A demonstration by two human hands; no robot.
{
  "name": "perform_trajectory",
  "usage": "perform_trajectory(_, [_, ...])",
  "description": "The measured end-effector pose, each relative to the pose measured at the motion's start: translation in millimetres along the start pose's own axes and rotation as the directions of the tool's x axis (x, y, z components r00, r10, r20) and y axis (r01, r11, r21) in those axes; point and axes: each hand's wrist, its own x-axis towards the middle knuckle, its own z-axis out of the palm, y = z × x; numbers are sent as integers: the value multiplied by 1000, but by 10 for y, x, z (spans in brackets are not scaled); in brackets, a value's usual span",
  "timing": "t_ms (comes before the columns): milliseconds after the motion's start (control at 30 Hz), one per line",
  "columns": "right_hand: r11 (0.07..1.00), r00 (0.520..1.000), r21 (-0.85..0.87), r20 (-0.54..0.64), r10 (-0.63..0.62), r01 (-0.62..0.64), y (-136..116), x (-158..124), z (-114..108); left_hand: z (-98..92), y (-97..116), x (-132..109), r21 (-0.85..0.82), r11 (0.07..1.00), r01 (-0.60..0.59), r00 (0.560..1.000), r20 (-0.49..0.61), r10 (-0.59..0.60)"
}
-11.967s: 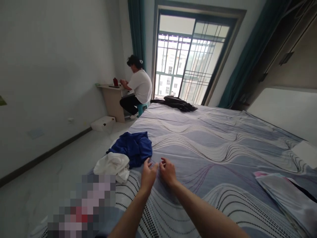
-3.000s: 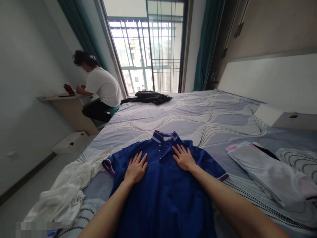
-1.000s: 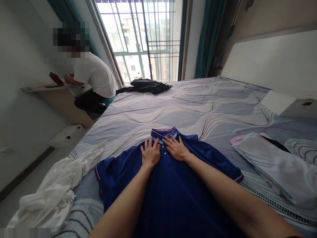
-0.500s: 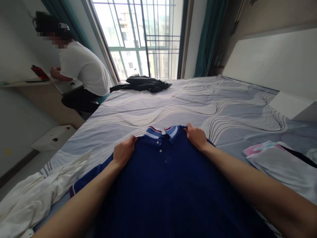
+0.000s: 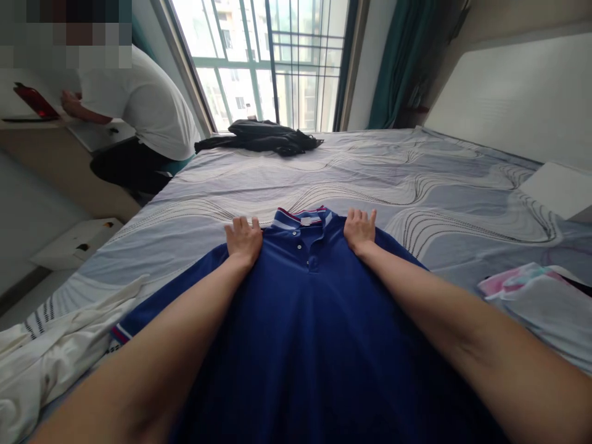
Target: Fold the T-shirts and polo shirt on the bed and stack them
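A dark blue polo shirt (image 5: pixel 296 333) lies front up on the bed, collar pointing away from me. Its collar (image 5: pixel 300 219) has white and red stripes, and small buttons run down the placket. My left hand (image 5: pixel 245 239) rests on the shoulder at the left of the collar, fingers apart and pointing forward. On the opposite shoulder my right hand (image 5: pixel 361 229) lies with its fingers likewise apart. Both palms face down, and the thumbs are mostly hidden. The left sleeve stretches out past my forearm to a striped cuff (image 5: pixel 121 333).
Cream cloth (image 5: pixel 65 364) lies at the left edge of the patterned bed (image 5: pixel 361 163). Folded light clothes (image 5: pixel 541 302) are at the right, a black garment (image 5: pixel 263 137) by the window. A person in a white shirt (image 5: pixel 148 105) sits at a desk on the left.
My fingers have let go of their pinch on the shirt's shoulders and now lie spread on the cloth. The shirt's shoulders are lower and flatter on the bed. The view has tilted down.
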Motion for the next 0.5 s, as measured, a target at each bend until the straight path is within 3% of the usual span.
perform_trajectory(67, [998, 998, 30, 29, 56, -57, -103, -187, -81, -44, 189, -108, -25, 999, 25, 999, -33, -25])
perform_trajectory(133, [992, 989, 94, 129, 71, -83, -192, -453, -190, -90, 353, -315, -86, 989, 122, 993, 13, -121])
perform_trajectory(200, [986, 974, 155, 226, 28, -64, -245, -766, -327, -159, 459, -613, -129, 968, 216, 974, 99, -204])
perform_trajectory(267, [980, 956, 200, 292, -44, -16, -270, -1082, -491, -272, 512, -965, -140, 965, 221, 967, 158, -198])
perform_trajectory(367, [969, 929, 243, 350, -122, 36, -289, -1516, -764, -509, 541, -1496, -184, 982, 37, 979, 202, 1])
perform_trajectory(433, [960, 917, 271, 361, -171, 72, -283, -1787, -941, -669, 533, -1801, -225, 967, -120, 958, 229, 172])
perform_trajectory(500, [943, 905, 309, 356, -235, 124, -232, -2058, -1101, -802, 482, -2061, -238, 952, -194, 934, 253, 254])
